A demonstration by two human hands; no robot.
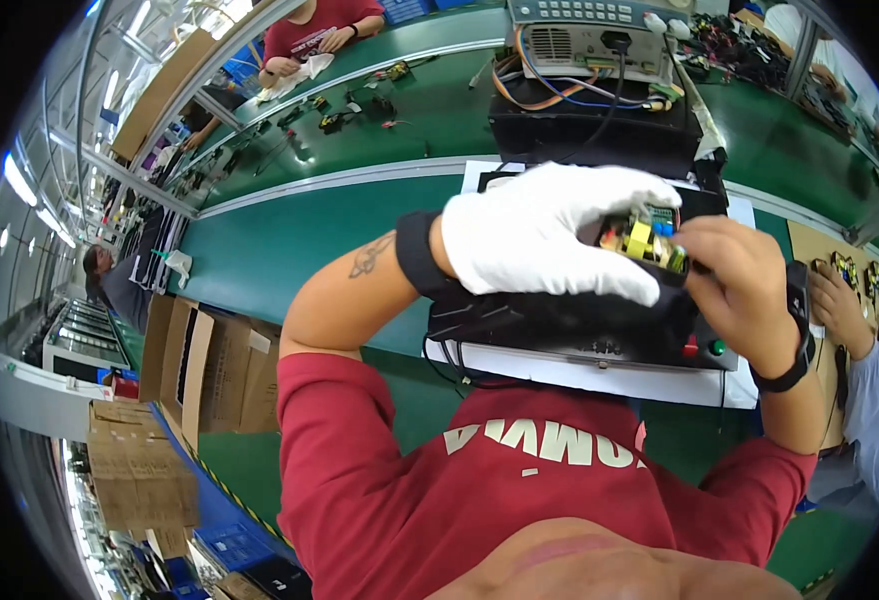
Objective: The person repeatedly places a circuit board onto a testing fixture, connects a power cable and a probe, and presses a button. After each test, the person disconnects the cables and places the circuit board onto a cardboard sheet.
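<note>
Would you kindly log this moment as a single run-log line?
left hand: white glove, grips circuit board | right hand: bare, grips same board | board above black fixture box | green bench

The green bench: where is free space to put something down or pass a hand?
The green bench is bare left of the gloved left hand, between the black box and the metal rail. It is crowded where the left and right hand hold a small circuit board, and beyond the rail among small parts.
</note>
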